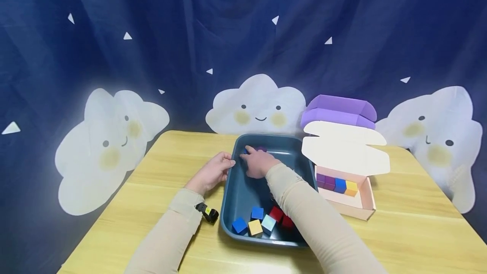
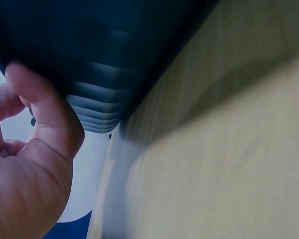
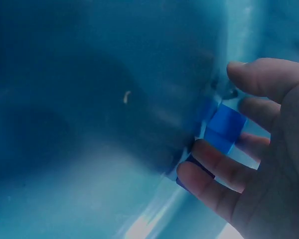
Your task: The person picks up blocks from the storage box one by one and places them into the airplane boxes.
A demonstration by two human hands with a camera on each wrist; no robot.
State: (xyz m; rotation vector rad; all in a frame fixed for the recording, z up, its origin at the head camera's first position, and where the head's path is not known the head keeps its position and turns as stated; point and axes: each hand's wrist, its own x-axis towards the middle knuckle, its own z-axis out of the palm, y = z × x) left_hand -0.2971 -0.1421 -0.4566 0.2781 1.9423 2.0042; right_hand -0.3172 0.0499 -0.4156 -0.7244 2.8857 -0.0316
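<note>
My right hand (image 1: 260, 164) reaches into the far left part of a dark teal plastic tray (image 1: 249, 189), its fingers spread. In the right wrist view, a blue cube (image 3: 225, 127) lies by the tray wall, between thumb and fingertips. Two fingertips overlap a dark purple cube (image 3: 205, 168) beside it. My left hand (image 1: 214, 170) holds the tray's left rim, with a fingertip against the ribbed outer wall in the left wrist view. Near the tray's front lie two blue cubes (image 1: 239, 226), a yellow cube (image 1: 255, 226), a pale blue cube (image 1: 268, 223) and red cubes (image 1: 276, 213).
Right of the tray stands an open pale pink box (image 1: 348, 209) with purple, blue and yellow cubes (image 1: 351, 188) in a row. Its white lid (image 1: 344, 151) is raised. Behind it is an open purple box (image 1: 338, 111). A dark blue cloud-print curtain (image 1: 228, 20) hangs behind the wooden table (image 1: 182, 147).
</note>
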